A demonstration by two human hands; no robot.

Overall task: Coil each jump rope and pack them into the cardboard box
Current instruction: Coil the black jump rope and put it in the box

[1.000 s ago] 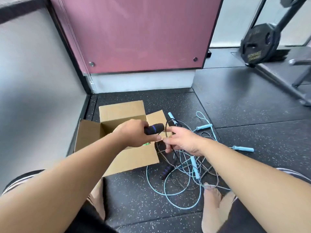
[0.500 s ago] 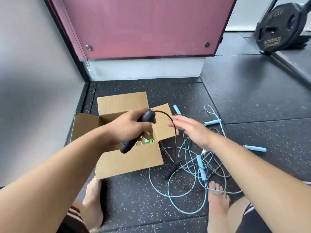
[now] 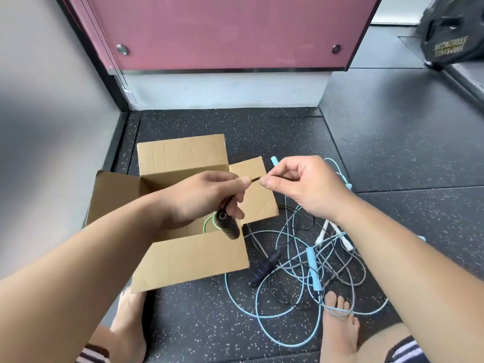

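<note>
An open cardboard box (image 3: 188, 255) sits on the dark floor with its flaps spread; a green rope coil (image 3: 209, 223) shows inside. My left hand (image 3: 207, 195) holds the black jump rope's cord, and one black handle (image 3: 229, 226) hangs below that hand over the box. My right hand (image 3: 306, 187) pinches the same black cord a short way to the right. The rope's other black handle (image 3: 264, 265) lies on the floor. Light blue ropes (image 3: 311, 260) and a white-handled grey rope (image 3: 343, 239) lie tangled to the right of the box.
My bare feet (image 3: 337, 326) rest on the floor, the right one on the tangle's edge, the left below the box. A grey wall (image 3: 52, 100) runs along the left, a maroon panel (image 3: 230, 30) stands behind. A black weight plate (image 3: 453, 35) is at the far right.
My left hand shifted from gripping the black handle to holding the cord, so the handle now dangles. My right hand, open before, closed on the cord beside the left.
</note>
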